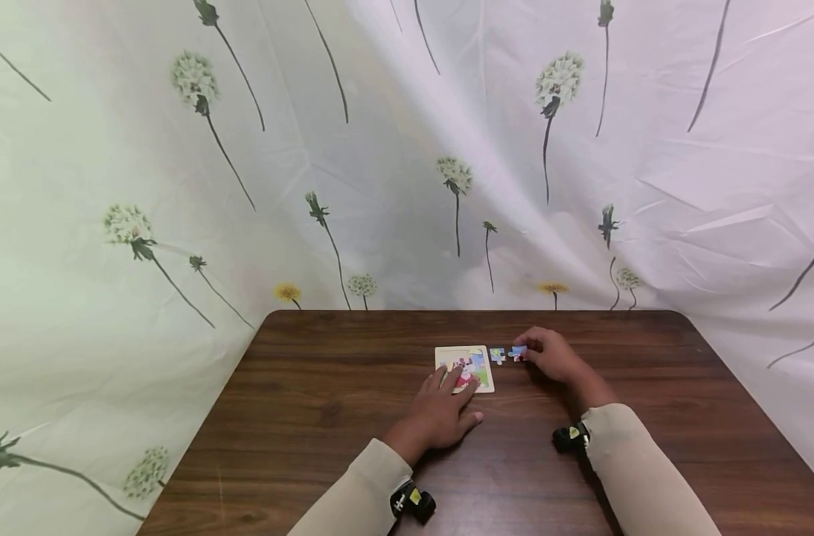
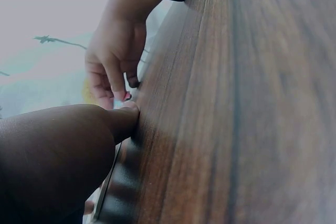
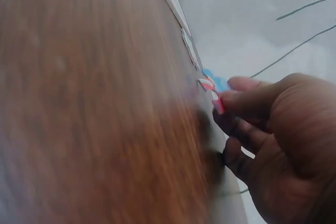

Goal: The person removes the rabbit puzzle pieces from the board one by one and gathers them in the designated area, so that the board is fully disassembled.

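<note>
A square picture puzzle with a pale frame (image 1: 464, 348) lies on the wooden table, a cartoon figure showing in it. My left hand (image 1: 440, 408) rests over its lower left part, fingers stretched out across the picture. To the right of the frame a loose jigsaw piece (image 1: 497, 355) lies on the table. Just beyond it my right hand (image 1: 553, 356) pinches a second, blue and pink jigsaw piece (image 1: 518, 353) between thumb and fingertips. In the right wrist view that piece (image 3: 208, 83) is tilted, close over the table surface.
The dark brown table (image 1: 300, 417) has rounded far corners. Behind it hangs a pale cloth (image 1: 393, 223) printed with dandelions. A black wrist camera is strapped to each sleeve, the left one (image 1: 417, 502) close to the table.
</note>
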A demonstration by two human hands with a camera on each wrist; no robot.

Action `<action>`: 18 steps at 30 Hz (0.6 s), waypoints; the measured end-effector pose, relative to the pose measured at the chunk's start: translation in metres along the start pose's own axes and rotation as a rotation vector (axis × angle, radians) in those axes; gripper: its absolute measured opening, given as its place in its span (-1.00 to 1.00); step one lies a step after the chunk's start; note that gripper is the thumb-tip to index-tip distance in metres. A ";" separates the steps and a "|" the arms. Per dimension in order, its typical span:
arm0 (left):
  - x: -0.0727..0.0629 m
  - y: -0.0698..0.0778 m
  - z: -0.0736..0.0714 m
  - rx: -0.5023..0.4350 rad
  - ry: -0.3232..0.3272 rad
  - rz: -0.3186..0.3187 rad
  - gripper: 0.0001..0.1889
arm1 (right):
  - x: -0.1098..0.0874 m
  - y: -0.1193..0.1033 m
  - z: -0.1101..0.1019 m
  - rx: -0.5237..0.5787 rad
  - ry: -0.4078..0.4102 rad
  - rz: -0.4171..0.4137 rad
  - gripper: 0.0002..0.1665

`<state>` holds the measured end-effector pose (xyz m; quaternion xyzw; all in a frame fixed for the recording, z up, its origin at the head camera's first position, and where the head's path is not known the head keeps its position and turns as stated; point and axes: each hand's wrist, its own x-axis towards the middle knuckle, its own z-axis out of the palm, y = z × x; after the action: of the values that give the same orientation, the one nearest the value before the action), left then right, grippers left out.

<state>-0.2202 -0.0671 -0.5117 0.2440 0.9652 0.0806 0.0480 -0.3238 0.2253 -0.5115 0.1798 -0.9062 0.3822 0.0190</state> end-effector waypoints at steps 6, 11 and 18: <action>0.000 0.000 0.001 0.003 0.014 0.004 -0.31 | -0.002 0.006 0.002 -0.010 0.008 -0.017 -0.83; 0.000 0.000 0.002 -0.003 0.009 0.005 -0.31 | -0.004 0.009 0.003 -0.019 -0.003 -0.028 -0.77; 0.000 -0.001 0.002 0.000 0.009 -0.002 -0.31 | -0.006 0.007 0.011 -0.050 0.048 -0.028 -0.83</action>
<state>-0.2205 -0.0677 -0.5142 0.2428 0.9656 0.0817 0.0437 -0.3198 0.2245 -0.5252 0.1828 -0.9122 0.3631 0.0505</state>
